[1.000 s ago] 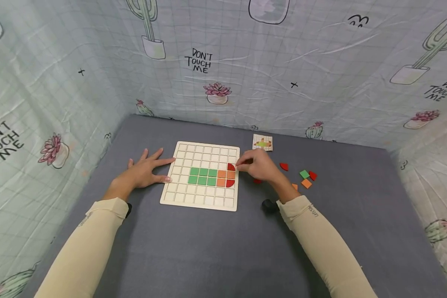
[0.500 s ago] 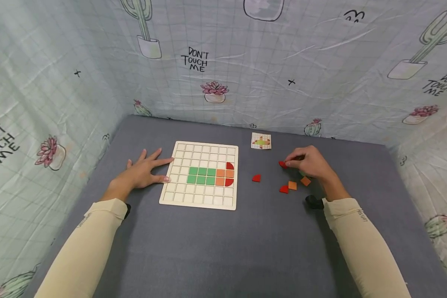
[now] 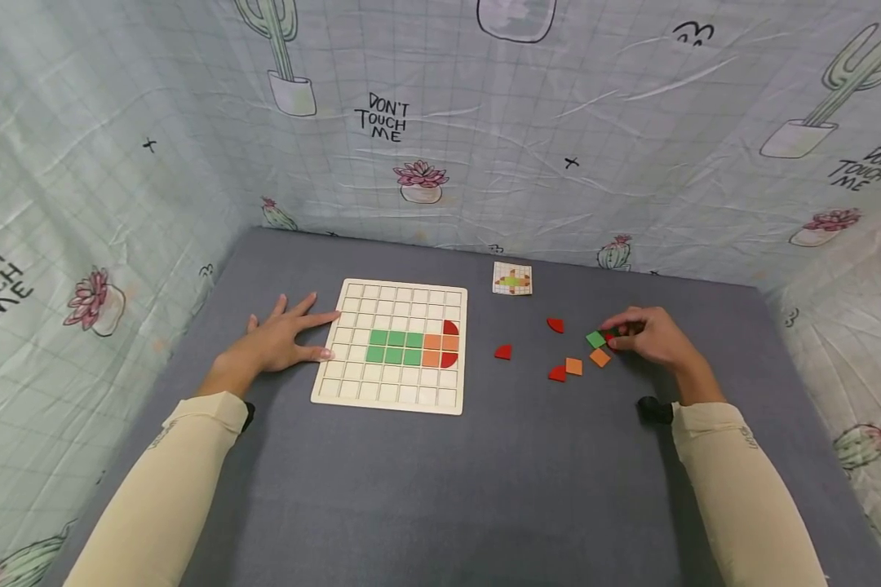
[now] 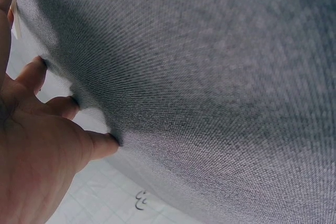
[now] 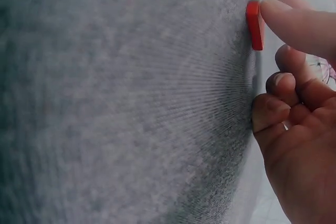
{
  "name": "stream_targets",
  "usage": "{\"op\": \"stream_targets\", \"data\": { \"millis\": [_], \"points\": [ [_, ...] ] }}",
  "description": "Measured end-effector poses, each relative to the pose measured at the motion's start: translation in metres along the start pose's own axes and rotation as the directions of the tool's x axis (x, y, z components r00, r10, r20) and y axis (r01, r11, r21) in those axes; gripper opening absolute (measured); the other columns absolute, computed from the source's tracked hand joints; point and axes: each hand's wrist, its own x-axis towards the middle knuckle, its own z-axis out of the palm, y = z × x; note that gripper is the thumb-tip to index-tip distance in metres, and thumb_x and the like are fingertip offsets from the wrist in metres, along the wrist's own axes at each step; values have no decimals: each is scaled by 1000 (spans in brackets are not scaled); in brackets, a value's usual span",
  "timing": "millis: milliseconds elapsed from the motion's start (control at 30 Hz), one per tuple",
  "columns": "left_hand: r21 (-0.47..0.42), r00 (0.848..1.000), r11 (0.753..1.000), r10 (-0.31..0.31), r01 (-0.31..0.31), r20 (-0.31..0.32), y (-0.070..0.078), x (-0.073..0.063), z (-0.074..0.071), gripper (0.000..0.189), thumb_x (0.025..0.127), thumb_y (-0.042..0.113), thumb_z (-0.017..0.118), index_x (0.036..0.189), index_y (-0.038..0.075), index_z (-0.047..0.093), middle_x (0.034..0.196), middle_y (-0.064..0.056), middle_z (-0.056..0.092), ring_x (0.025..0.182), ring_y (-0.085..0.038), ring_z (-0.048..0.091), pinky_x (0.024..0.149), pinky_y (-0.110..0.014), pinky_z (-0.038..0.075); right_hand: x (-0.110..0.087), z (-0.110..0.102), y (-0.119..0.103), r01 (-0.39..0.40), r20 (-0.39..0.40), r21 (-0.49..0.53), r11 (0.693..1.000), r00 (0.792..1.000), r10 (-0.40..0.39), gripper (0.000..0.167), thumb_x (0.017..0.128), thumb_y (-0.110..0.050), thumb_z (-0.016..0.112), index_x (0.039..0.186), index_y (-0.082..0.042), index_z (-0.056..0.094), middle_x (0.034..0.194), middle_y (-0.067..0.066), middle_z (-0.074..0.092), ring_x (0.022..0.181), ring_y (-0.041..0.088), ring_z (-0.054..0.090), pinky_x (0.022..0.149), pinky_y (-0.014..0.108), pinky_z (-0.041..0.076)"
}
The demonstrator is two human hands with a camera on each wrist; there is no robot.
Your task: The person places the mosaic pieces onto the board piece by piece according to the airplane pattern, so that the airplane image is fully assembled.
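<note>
In the head view my left hand (image 3: 270, 342) lies with spread fingers at the left edge of a pale gridded board (image 3: 352, 375); the left wrist view shows its fingertips on the cloth. On the board are green squares (image 3: 394, 347), orange squares (image 3: 440, 350) and two red quarter-circle tiles (image 3: 449, 359). To the right, my right hand (image 3: 649, 334) pinches a red quarter-circle tile (image 5: 255, 24) between thumb and index finger, its other fingers curled. A loose green square (image 3: 595, 339) touches this spot, partly beside the fingertips.
Loose orange squares (image 3: 599, 357) and several red quarter-circle tiles (image 3: 502, 352) lie between the board and my right hand. A small pattern card (image 3: 512, 279) lies behind them. Printed fabric walls (image 3: 484, 163) enclose the grey table (image 3: 411, 489) at the back and sides.
My right hand has left the board's right edge, passed a loose red tile, which has shifted slightly, and moved right to the green and red tiles. The left hand stays in place.
</note>
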Motion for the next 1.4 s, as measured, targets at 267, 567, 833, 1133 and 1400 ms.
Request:
{"op": "stream_targets", "data": {
  "millis": [267, 567, 833, 1133, 1400],
  "points": [
    [-4, 1000, 1000, 1, -1, -3, 1, -2, 0, 85, 92, 64, 69, 164, 39, 32, 179, -9, 0, 159, -55, -11, 112, -88, -2, 4, -2, -3, -60, 93, -63, 996, 994, 66, 38, 88, -6, 81, 125, 2, 74, 93, 9, 57, 75, 12, 47, 65, 25, 42],
    [-9, 1000, 1000, 6, -6, -13, 2, 0, 1, 84, 93, 62, 69, 164, 38, 32, 178, -10, 1, 159, -55, -11, 112, -89, -3, 5, 5, -2, 38, 51, -96, 995, 998, -33, 30, 85, -4, 85, 113, 4, 77, 91, 13, 62, 74, 8, 48, 63, 24, 44],
    [-4, 1000, 1000, 1, -2, -14, -1, 1, 2, 85, 91, 65, 69, 164, 39, 33, 178, -11, 1, 159, -56, -10, 111, -89, -3, 4, 11, -5, 67, 31, -162, 985, 998, -62, 23, 87, -9, 84, 106, 3, 78, 87, 11, 69, 67, 3, 53, 59, 22, 46],
    [-5, 1000, 1000, 4, -4, -5, -1, -2, 1, 86, 91, 66, 69, 164, 39, 31, 178, -10, 0, 159, -56, -11, 112, -88, -1, 7, 16, -17, 28, 25, -165, 986, 999, -24, 24, 87, -14, 83, 103, 3, 78, 84, 8, 72, 66, 5, 55, 57, 22, 47],
    [-6, 1000, 1000, 8, -8, -5, 1, -3, 0, 84, 93, 63, 69, 164, 38, 32, 178, -11, 0, 159, -56, -10, 112, -88, 0, 6, 21, -33, 47, 23, -126, 991, 999, -44, 21, 88, -13, 83, 101, 3, 79, 82, 7, 72, 66, 5, 56, 57, 23, 49]
  ]
}}
